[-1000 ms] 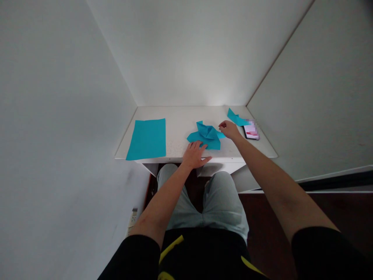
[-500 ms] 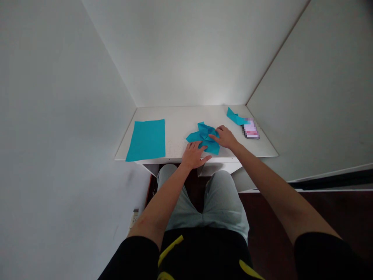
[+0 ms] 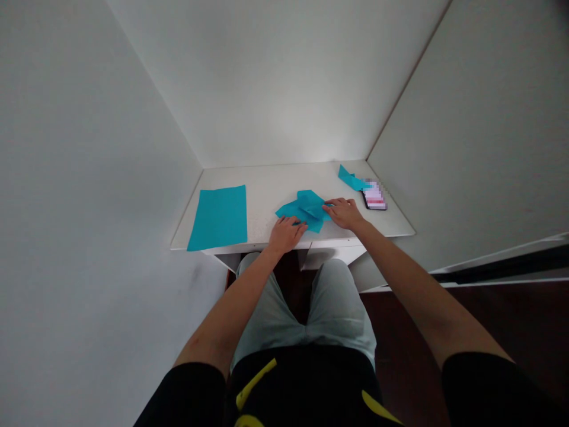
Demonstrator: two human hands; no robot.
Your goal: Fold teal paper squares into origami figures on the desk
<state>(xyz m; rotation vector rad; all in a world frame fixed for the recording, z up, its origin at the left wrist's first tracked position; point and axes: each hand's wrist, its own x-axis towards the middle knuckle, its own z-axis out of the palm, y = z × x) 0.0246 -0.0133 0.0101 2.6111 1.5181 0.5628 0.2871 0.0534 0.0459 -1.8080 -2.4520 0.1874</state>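
A folded piece of turquoise paper, with several pointed flaps spreading outward, lies on the white table in front of me. My left hand is at its near left edge, fingers and thumb closed on the paper's border. At the right side of the same paper, my right hand pinches a flap between its thumb and fingers. The fingertips hide parts of the paper's edges.
To the left, a flat turquoise sheet reaches the front edge of the white table. A folded turquoise strip lies at the back right, against a phone. Walls enclose the table on three sides.
The folded paper's raised centre now looks flatter, and its flaps lie differently. My left thumb has come in against the paper's near edge. My right fingers have drawn outward to its right edge.
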